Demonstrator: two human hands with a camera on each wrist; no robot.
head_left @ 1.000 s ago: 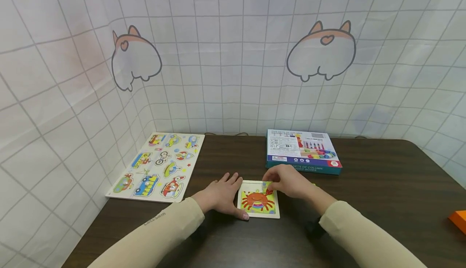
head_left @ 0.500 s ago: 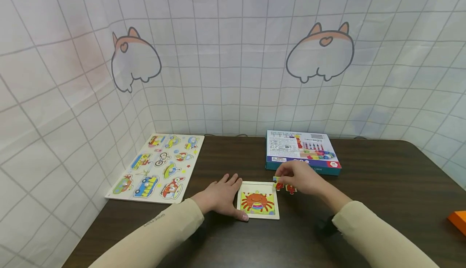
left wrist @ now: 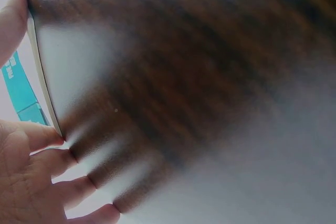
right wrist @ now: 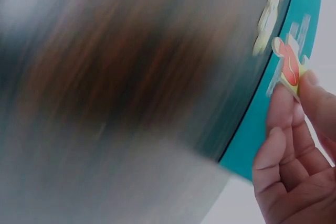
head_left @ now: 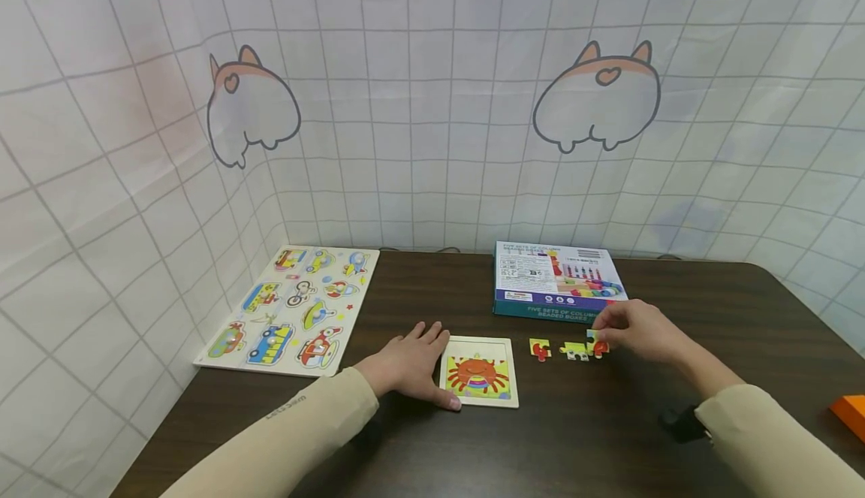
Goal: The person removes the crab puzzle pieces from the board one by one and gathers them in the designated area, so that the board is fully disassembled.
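A square wooden puzzle tray (head_left: pixel 480 403) with a crab picture lies on the table. Its lower part is filled with pieces, and bare wood shows along the top. My left hand (head_left: pixel 408 366) rests flat at the tray's left edge, fingers spread, thumb at the lower left corner. To the right, my right hand (head_left: pixel 638 329) pinches a jigsaw piece (right wrist: pixel 290 66) with a red claw on yellow between thumb and fingers. Just left of it lies a yellow-and-white jigsaw piece (head_left: pixel 574 351). Another red-and-yellow jigsaw piece (head_left: pixel 539 348) lies nearer the tray.
A flat teal and white box (head_left: pixel 561 280) lies behind the loose pieces. On the left is a large peg puzzle board (head_left: pixel 290 310) with vehicle pictures. An orange object (head_left: pixel 850 411) sits at the right edge. A grid-patterned cloth hangs behind the table.
My right hand has lifted a jigsaw piece off the tray's upper right and carried it right, past the other loose pieces, which are now uncovered. The left hand has stayed put.
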